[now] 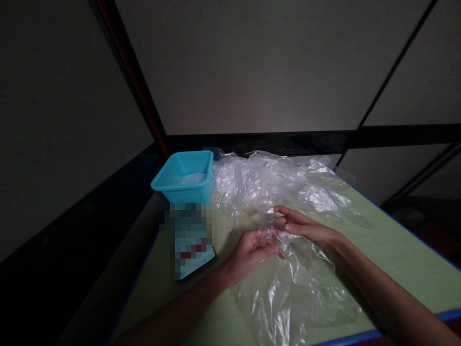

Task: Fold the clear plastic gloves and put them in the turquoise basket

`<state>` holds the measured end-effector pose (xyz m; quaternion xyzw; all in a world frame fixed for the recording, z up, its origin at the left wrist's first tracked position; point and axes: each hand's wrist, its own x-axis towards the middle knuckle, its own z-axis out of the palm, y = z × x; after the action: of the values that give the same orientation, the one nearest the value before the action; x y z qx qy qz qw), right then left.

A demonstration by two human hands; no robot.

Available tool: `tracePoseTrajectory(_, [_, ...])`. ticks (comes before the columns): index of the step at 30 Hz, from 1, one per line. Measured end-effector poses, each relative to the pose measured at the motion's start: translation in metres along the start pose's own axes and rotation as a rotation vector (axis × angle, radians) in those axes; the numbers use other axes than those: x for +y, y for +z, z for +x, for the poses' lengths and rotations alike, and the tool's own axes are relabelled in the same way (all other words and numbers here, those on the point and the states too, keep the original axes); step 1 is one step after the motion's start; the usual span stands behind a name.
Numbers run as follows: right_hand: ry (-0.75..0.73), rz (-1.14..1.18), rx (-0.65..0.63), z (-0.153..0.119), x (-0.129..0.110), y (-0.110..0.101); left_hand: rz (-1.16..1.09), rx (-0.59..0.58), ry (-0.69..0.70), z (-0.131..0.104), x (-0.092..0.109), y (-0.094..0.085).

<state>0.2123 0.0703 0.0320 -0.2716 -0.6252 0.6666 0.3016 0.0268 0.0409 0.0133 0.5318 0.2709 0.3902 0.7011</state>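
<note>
A clear plastic bag (291, 288) hangs crumpled from both hands and spreads over the table's near part. My left hand (254, 247) has its fingers closed on the bag's upper part. Close beside it, my right hand (297, 224) pinches the same film between thumb and fingers. Just beyond the hands lies a heap of clear plastic bags (266, 178), shiny and wrinkled. Where one piece of film ends and another starts near the fingers is hard to make out.
A turquoise plastic basket (185, 192) stands at the table's back left, with something whitish inside. In front of it lies a phone-like device (200, 264), its screen mostly blurred out. The pale green table (392, 254) has blue edges; panelled walls (252, 72) rise behind.
</note>
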Motion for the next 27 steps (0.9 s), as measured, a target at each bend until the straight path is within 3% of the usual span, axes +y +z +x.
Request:
tracePoseTrajectory(14, [-0.063,0.2,-0.058,0.002,0.003,-0.002,-0.043,0.013,-0.003,0.003,-0.004,0.0])
tracePoseTrajectory(27, [-0.063,0.281,0.016,0.004,0.01,0.001,-0.026,0.02,-0.012,0.001,-0.005,-0.001])
